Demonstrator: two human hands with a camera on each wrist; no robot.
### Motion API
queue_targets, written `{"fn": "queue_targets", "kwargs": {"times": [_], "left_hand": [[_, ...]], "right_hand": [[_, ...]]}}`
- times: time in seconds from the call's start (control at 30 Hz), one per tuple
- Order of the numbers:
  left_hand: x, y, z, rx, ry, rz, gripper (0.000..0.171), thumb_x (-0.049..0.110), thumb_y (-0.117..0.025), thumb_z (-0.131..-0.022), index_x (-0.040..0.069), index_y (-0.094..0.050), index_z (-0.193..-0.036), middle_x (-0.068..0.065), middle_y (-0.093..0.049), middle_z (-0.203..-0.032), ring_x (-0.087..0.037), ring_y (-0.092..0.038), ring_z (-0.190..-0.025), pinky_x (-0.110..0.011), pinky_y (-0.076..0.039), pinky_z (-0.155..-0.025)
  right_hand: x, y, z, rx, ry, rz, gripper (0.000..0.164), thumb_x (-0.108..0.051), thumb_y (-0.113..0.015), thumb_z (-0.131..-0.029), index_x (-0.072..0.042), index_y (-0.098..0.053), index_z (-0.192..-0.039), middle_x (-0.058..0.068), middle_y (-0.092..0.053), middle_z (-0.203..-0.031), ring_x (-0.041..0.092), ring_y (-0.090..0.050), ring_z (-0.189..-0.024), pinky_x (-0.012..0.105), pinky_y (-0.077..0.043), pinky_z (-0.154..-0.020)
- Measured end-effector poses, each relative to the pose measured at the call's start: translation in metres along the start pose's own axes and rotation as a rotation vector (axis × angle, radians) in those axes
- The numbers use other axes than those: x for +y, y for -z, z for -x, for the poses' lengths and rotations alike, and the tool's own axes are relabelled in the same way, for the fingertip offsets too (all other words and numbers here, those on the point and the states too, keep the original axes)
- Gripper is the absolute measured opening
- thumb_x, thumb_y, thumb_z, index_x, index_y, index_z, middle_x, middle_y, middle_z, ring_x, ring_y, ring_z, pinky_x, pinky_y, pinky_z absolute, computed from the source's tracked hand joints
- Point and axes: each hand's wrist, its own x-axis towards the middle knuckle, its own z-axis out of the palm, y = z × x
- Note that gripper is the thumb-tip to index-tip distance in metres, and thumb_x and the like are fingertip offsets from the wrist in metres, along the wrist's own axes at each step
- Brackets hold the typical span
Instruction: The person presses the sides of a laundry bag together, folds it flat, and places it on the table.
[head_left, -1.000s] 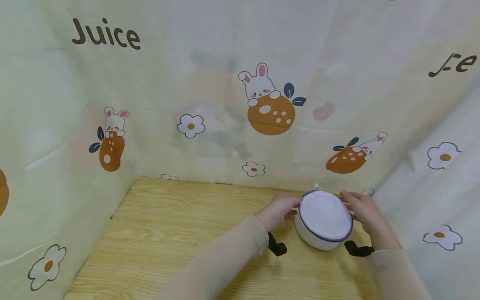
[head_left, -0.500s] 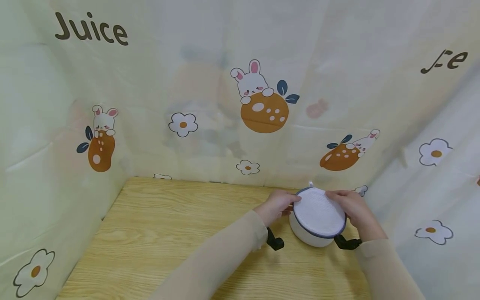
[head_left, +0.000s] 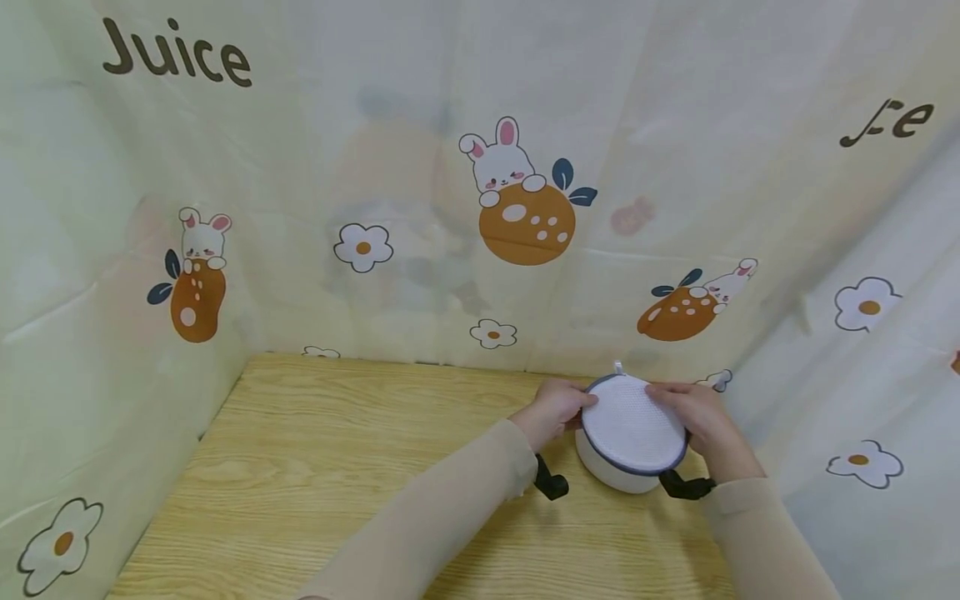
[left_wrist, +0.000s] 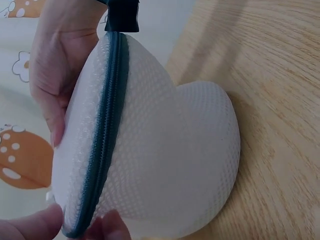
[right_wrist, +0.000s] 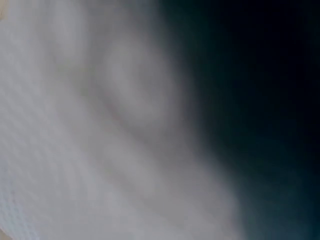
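Note:
A round white mesh laundry bag [head_left: 633, 425] with a dark blue zipper round its top edge stands at the table's back right. My left hand [head_left: 557, 410] pinches the zipped edge on its left side, thumb on top and fingers below. On the other side my right hand [head_left: 703, 421] grips the bag, its thumb lying over the top. In the left wrist view the zipper [left_wrist: 104, 135] is shut along the visible part, and the mesh side wall [left_wrist: 150, 125] bulges and folds inward. The right wrist view is filled by blurred white mesh [right_wrist: 45, 150] and a dark band.
The wood-grain table [head_left: 337, 467] spreads to the left and front of the bag. Printed curtains [head_left: 420, 167] close off the back and both sides, the right one near my right arm. Black wrist camera mounts [head_left: 553, 482] jut out near the bag.
My right hand has moved left onto the bag, thumb now over its top. My left thumb has come over the edge. The head view has shifted slightly.

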Motion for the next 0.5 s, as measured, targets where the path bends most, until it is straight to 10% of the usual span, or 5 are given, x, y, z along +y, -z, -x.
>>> {"fn": "queue_targets", "kwargs": {"times": [0.5], "left_hand": [[-0.014,-0.004,-0.020,0.034,0.019,-0.037,0.015,0.003,-0.081,-0.094,0.001,-0.081,-0.109,-0.006,-0.074,-0.090,-0.013,-0.063,-0.071,-0.026,-0.060,-0.068]], "right_hand": [[0.012,-0.003,-0.004,-0.118,-0.104,-0.275,0.016,-0.029,-0.070,-0.107,-0.023,-0.079,-0.096,-0.009,-0.073,-0.087,0.009,-0.073,-0.079,0.029,-0.064,-0.071]]}}
